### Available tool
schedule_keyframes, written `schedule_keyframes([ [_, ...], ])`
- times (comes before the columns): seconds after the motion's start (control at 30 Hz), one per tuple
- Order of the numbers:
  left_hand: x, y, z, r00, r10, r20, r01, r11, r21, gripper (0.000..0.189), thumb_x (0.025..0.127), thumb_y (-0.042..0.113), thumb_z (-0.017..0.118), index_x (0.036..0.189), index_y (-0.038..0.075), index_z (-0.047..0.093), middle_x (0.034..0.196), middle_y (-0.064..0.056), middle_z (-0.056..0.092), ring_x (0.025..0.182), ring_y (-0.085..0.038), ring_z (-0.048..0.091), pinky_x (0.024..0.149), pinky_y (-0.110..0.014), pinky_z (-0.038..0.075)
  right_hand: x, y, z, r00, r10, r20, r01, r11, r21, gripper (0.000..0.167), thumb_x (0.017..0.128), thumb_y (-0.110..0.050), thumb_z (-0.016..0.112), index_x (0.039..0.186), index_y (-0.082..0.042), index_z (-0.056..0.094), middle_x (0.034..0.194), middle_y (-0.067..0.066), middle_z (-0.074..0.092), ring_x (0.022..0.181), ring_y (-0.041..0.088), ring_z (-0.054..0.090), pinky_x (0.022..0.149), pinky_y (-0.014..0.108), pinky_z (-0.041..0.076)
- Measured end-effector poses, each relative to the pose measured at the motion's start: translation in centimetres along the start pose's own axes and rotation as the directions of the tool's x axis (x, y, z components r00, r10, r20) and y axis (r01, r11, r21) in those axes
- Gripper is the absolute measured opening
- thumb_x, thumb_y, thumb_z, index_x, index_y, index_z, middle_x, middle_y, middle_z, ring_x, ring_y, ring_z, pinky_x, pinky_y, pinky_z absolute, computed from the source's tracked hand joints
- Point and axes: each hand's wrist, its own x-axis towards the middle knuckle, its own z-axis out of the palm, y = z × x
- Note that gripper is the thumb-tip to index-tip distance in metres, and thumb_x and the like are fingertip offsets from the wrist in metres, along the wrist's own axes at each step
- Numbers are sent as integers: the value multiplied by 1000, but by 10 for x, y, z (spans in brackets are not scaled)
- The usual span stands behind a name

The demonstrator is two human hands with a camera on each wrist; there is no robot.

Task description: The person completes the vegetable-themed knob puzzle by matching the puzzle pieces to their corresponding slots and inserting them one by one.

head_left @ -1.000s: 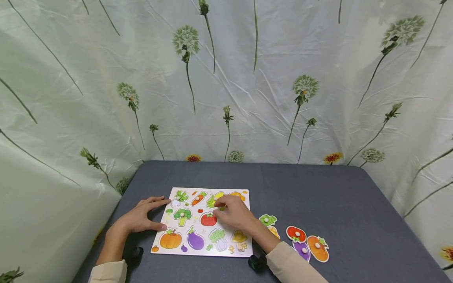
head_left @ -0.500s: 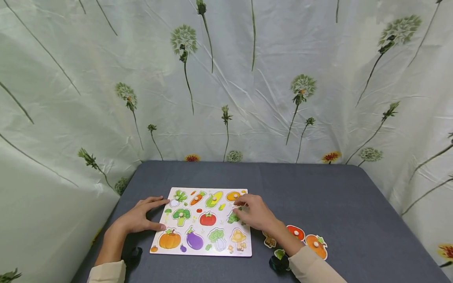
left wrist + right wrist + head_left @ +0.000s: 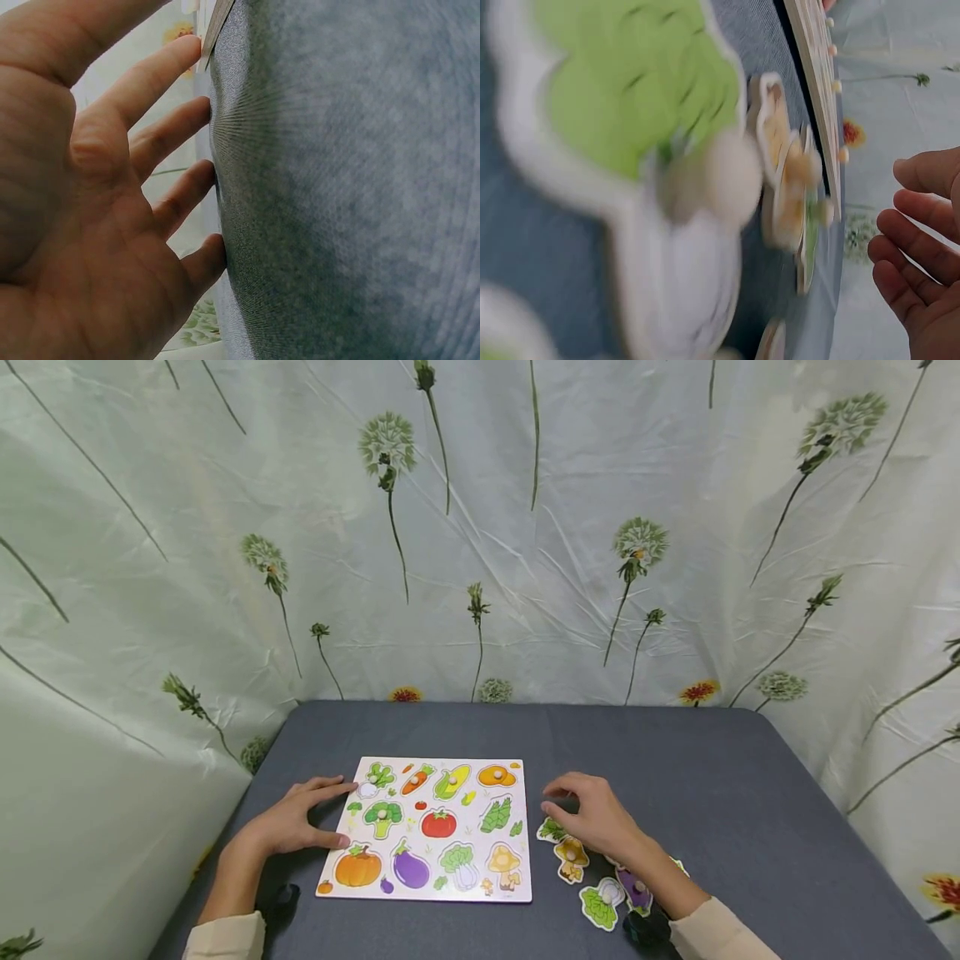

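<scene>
My left hand (image 3: pixel 307 818) lies with spread fingers at the left edge of a white vegetable puzzle board (image 3: pixel 468 822), thumb and fingertips touching it. In the left wrist view, the straight fingers (image 3: pixel 176 195) reach the cloth and the board's edge. My right hand (image 3: pixel 596 814) hovers right of the board, fingers loosely bent and holding nothing. Below it lie a green leafy piece (image 3: pixel 551 829) and a mushroom piece (image 3: pixel 572 858), both partly overlapped. Nearer the front are a bok choy piece (image 3: pixel 602 903) and an eggplant piece (image 3: pixel 636 893). My right forearm hides other pieces.
On the board, the broccoli (image 3: pixel 383 820), carrot (image 3: pixel 417 780) and corn (image 3: pixel 452 782) pieces have knobs. The tomato picture (image 3: pixel 438 823) shows no knob. A dark grey cloth (image 3: pixel 750 810) covers the table. Behind it hangs a dandelion-print curtain (image 3: pixel 555 568).
My right hand has moved right, from over the corn, past the board's upper right corner, to above the loose pieces. My left hand has stayed at the board's left edge.
</scene>
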Motion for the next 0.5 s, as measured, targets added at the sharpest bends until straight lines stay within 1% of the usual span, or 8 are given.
schedule_keyframes([
  [0.13, 0, 0, -1, 1000, 2, 0, -2, 1000, 2, 91, 74, 52, 88, 152, 22, 53, 160, -24, 38, 141, -52, 32, 102, -77, 35, -11, 9, -9, 999, 34, -26, -35, 999, -33, 14, 90, -19, 81, 104, -14, 78, 99, -10, 73, 91, 11, 70, 81, 37, 59],
  [0.33, -1, 3, -1, 1000, -3, 1, 3, 1000, -3, 92, 73, 52, 88, 152, 21, 53, 159, -24, 39, 140, -51, 33, 102, -77, 36, -27, 21, -21, 996, 56, -66, -60, 996, -62, 13, 89, -17, 82, 100, -15, 78, 95, -10, 73, 87, 7, 69, 78, 34, 58],
  [0.5, -2, 4, -1, 1000, -4, 1, 4, 1000, -9, 92, 73, 51, 88, 152, 20, 53, 160, -24, 38, 140, -51, 33, 102, -78, 35, -40, 26, -27, 992, 105, -62, -110, 991, -71, 11, 88, -18, 82, 99, -17, 78, 93, -12, 72, 85, 7, 69, 76, 33, 58],
])
